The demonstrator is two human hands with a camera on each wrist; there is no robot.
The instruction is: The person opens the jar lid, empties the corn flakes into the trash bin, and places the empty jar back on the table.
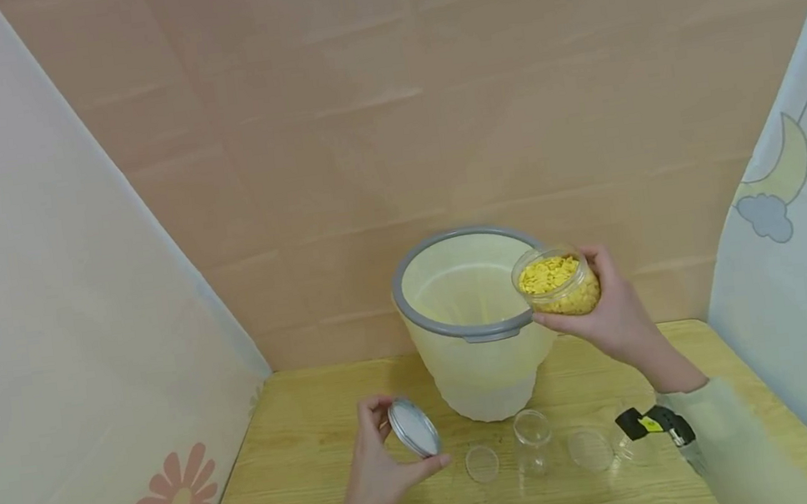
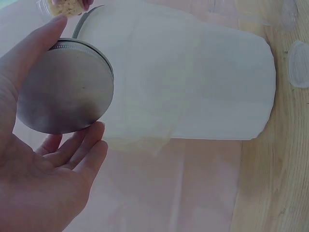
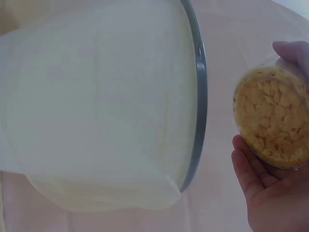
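My right hand grips a clear jar of yellow flakes, tilted toward the bin at its right rim. Its mouth is uncovered and faces left. In the right wrist view the flakes show through the jar's round bottom, with fingers below and the thumb above. My left hand holds a round silver lid by its edge, between thumb and fingers, low at the left front of the bin. The lid's metal face fills much of the left wrist view. The white bin has a grey rim and a pale liner inside.
On the wooden table in front of the bin stand a clear empty jar and another clear jar near the right sleeve. Two clear discs lie among them. Printed cloth walls close in both sides and a plain brown one the back.
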